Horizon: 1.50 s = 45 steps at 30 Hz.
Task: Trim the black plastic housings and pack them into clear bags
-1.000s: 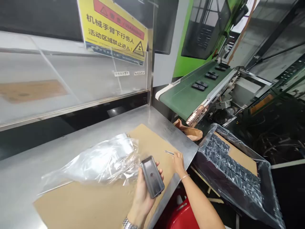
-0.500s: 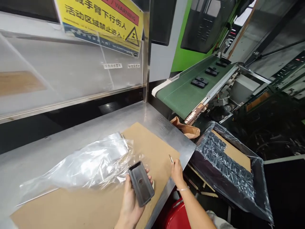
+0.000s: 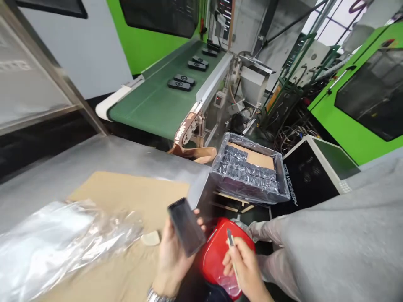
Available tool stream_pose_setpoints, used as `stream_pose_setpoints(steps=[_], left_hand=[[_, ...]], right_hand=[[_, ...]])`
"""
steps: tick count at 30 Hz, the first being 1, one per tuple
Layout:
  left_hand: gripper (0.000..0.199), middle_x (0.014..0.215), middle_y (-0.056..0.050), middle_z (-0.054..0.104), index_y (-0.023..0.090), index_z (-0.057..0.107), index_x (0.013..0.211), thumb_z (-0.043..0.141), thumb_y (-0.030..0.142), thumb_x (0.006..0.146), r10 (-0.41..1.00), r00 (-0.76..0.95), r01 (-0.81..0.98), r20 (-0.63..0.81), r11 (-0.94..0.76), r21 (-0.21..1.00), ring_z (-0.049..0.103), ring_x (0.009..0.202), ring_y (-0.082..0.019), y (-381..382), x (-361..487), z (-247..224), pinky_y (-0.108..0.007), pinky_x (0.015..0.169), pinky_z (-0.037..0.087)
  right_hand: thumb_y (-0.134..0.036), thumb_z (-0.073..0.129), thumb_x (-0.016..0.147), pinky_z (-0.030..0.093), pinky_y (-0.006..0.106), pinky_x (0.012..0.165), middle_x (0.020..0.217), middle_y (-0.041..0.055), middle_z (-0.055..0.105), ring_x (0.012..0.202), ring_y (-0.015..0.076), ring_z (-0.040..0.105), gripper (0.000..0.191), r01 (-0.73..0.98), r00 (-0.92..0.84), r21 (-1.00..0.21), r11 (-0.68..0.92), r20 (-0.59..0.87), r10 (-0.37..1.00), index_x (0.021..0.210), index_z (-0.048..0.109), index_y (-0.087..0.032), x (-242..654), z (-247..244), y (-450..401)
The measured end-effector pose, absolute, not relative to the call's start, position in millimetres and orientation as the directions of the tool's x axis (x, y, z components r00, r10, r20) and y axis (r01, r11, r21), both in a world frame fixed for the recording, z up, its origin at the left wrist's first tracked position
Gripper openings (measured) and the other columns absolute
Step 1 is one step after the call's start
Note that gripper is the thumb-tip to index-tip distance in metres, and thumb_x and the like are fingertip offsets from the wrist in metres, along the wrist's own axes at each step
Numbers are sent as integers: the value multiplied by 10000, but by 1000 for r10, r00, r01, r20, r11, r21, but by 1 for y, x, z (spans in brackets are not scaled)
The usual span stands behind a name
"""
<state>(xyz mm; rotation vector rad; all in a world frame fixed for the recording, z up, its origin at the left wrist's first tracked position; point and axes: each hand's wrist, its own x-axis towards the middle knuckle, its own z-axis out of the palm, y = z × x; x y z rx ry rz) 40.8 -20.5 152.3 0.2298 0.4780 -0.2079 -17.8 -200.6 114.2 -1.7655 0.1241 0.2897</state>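
Note:
In my left hand (image 3: 176, 251) is a black rectangular plastic shell (image 3: 186, 226), its hollow side turned up toward me. Fingers wrap its right edge and the thumb lies along its left. My right hand (image 3: 244, 266) grips a slim craft knife (image 3: 231, 245), blade end pointing up and away. A short gap separates the knife from the shell, and the red stool (image 3: 217, 247) shows below it. To the left of my left hand, a small pale flat piece (image 3: 151, 238) lies on the brown cardboard sheet (image 3: 132, 191).
A crumpled clear plastic bag (image 3: 63, 235) covers the cardboard on the metal table (image 3: 126, 157). Beyond, a green conveyor belt (image 3: 147, 107) carries several black parts (image 3: 181, 82). A lined bin (image 3: 252, 191) of wrapped parts stands right of the table. A person in grey (image 3: 340, 239) is close at right.
My view has swung right, bringing the other machine and the grey clothing into sight. My right hand with the knife has moved off the table edge, nearer to me, over the stool.

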Motion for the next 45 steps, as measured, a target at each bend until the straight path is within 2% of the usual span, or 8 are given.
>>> stream_pose_setpoints(steps=[3,7,12,16,20,23,30,45], left_hand=[[489,724,-113,654,84,658,909,331,446,896,-266,884,343,-384,928,145,619,642,-181,-45,43,176,-279,595,538],[430,754,-85,645,101,644,927,401,451,874,-256,905,317,-338,938,137,606,659,-166,-67,38,187,-266,599,527],[428,791,-91,653,91,636,944,414,449,870,-257,910,315,-325,939,141,612,660,-164,-75,24,178,-282,653,525],[453,741,-99,646,79,632,926,405,467,868,-279,903,331,-326,936,118,611,632,-161,-70,17,171,-264,627,514],[471,722,-94,637,82,622,932,392,487,866,-276,895,319,-349,945,70,608,619,-153,-64,13,165,-250,613,509],[480,719,-86,625,82,619,933,380,493,866,-238,912,273,-334,960,60,599,620,-154,-62,11,164,-250,598,509],[424,819,-55,622,113,625,893,414,478,851,-4,938,39,-346,995,96,568,640,-150,-59,14,162,-264,611,505],[386,838,-56,615,126,630,875,446,463,836,78,933,-31,-352,990,140,564,635,-155,-51,24,155,-271,576,498]], right_hand=[[-436,351,918,434,198,446,617,10,598,444,103,544,306,-71,992,-916,-395,-105,66,959,541,-199,-33,150,-219],[-360,380,912,495,230,521,604,21,630,421,124,550,280,160,985,-786,-597,166,45,1045,576,-210,-48,164,-231],[-208,433,883,538,241,582,809,54,704,646,186,677,252,392,917,-582,-712,311,250,1094,571,-226,-46,174,-241],[-170,426,878,553,264,620,917,67,687,770,202,678,351,473,881,-513,-716,299,367,1207,524,-242,-39,182,-242],[-197,427,885,539,290,595,838,80,661,706,206,657,403,501,865,-423,-755,276,419,1283,476,-241,-36,185,-239],[-222,407,895,514,276,547,735,69,620,628,186,626,389,536,841,-351,-768,300,450,1274,494,-224,-35,189,-236],[-213,401,908,475,225,553,709,44,573,617,139,598,374,597,796,-187,-780,261,546,1266,506,-186,-32,189,-233],[-241,413,900,458,248,550,685,42,556,588,148,576,370,644,743,21,-765,220,632,1251,517,-192,-15,186,-221]])
